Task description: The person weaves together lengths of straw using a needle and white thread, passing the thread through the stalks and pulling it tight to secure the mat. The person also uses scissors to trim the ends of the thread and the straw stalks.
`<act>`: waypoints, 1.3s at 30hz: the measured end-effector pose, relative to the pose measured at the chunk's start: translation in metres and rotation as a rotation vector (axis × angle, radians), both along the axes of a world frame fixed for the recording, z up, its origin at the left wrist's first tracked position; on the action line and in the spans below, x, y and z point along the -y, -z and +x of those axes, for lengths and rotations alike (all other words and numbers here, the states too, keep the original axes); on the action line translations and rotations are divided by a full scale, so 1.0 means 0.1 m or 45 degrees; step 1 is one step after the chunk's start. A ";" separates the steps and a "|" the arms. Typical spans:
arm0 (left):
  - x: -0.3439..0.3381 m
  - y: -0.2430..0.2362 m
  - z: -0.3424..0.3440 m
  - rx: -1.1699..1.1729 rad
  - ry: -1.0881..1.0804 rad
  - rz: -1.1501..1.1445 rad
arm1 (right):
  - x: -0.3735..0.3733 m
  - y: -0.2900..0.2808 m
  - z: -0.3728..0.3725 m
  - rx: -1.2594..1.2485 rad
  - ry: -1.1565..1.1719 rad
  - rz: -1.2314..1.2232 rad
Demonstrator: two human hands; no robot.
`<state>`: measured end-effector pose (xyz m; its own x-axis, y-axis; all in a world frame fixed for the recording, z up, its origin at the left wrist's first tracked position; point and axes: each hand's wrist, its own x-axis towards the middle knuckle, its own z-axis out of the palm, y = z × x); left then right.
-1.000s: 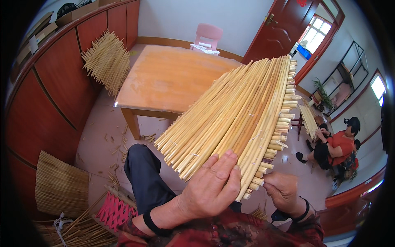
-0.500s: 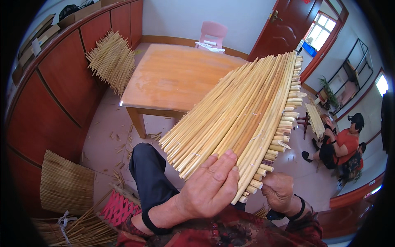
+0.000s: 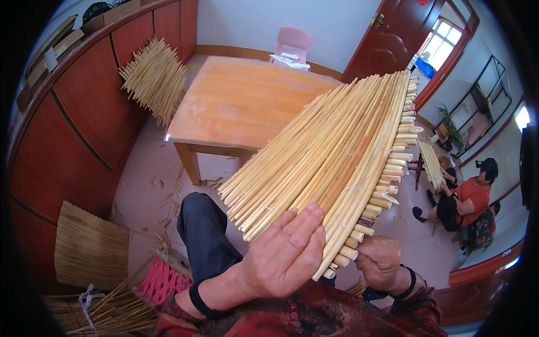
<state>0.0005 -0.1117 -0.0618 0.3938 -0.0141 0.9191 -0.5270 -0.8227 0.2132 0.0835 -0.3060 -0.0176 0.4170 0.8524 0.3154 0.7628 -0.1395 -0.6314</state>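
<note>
A curved mat of pale yellow stalks, bound side by side, is held up in front of me, slanting from lower centre to upper right. My left hand lies flat on its near face, fingers pressed against the stalks. My right hand grips the mat's lower end from underneath; the fingers are partly hidden behind the cut stalk ends.
A wooden table stands ahead with a pink chair behind it. Stalk bundles lean on red cabinets and lie at lower left. A person in red sits at right holding another mat. Scraps litter the floor.
The mat has shifted slightly and tilted a little more upright; my left hand has slid a bit along its face. Both hands keep their hold.
</note>
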 end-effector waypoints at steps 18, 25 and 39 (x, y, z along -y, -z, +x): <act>0.16 0.04 0.03 -0.044 0.089 0.007 | 0.13 0.13 -0.02 0.029 0.128 -0.051; 0.19 0.07 0.10 -0.042 0.096 0.074 | 0.11 0.15 -0.02 0.311 0.228 -0.001; 0.04 -0.02 0.10 0.125 -0.001 0.112 | -0.14 -0.10 0.04 0.677 0.102 0.010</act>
<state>0.0100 -0.1155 -0.0601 0.3017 -0.0959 0.9486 -0.5415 -0.8361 0.0877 0.0872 -0.2919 -0.0072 0.2619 0.8212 0.5071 0.9647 -0.2076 -0.1621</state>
